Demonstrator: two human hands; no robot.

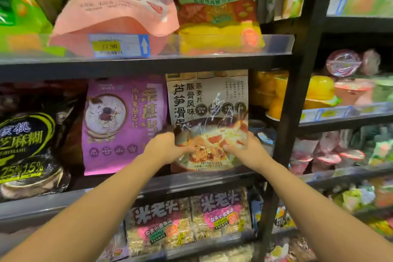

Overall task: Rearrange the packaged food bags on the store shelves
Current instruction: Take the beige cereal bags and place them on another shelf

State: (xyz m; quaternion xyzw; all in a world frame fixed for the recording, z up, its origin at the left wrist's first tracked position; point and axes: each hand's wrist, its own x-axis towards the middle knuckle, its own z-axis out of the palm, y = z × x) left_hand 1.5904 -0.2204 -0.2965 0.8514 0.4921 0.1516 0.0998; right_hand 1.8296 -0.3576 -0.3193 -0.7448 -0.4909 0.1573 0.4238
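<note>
The black shelving (148, 66) fills the view, its upper and lower tiers cut off by the frame edges. On its middle shelf stands a cream oatmeal bag (207, 100), upright, just right of a purple oatmeal bag (125, 123) whose big yellow characters are partly hidden behind the left hand (168, 147). The cream bag reads 芦笋滑蛋, 豚骨风味 and 燕麦片; its smaller print is blurred. Left of the purple bag, a black bag (27, 144) shows 芝麻糊 and "25% 15%". Directly above the purple bag, a blurred pink bag (119, 6) sits behind a price tag (119, 45) marked 22.90. The left hand and right hand (244, 149) grip the cream bag's lower corners, fingers (187, 149) pinching its front.
</note>
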